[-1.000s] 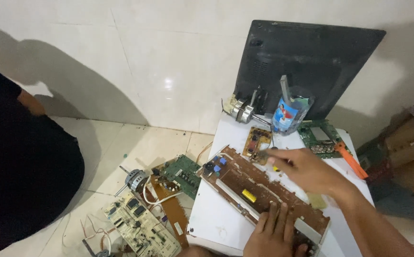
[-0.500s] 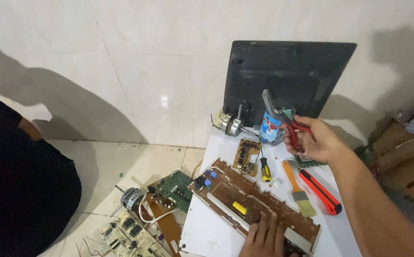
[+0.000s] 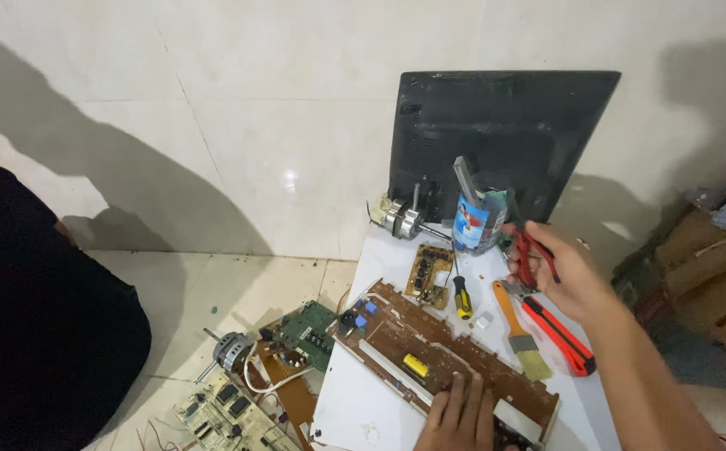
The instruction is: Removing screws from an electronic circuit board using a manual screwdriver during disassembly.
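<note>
My left hand [image 3: 458,416] lies flat on the near end of a long brown circuit board [image 3: 430,355] on a small white table [image 3: 363,405]. My right hand [image 3: 556,271] is raised over the table's far right side, closed around red-handled pliers [image 3: 528,251], right beside a blue and white container [image 3: 473,222] that holds tools. A yellow-handled screwdriver [image 3: 461,296], a small brown circuit board [image 3: 430,272], an orange-handled brush [image 3: 520,331] and a red utility knife [image 3: 561,334] lie on the table between my hands.
A black flat panel [image 3: 505,134] leans on the tiled wall behind the table, with a small motor [image 3: 402,219] at its foot. Green and beige circuit boards [image 3: 306,332] and another motor [image 3: 229,349] lie on the floor at left. A person in dark clothing [image 3: 37,317] is at far left; cardboard boxes [image 3: 713,267] at right.
My right hand left the brown board, went back to the tool container and now holds red-handled pliers. My left hand stayed on the board. The view shifted left.
</note>
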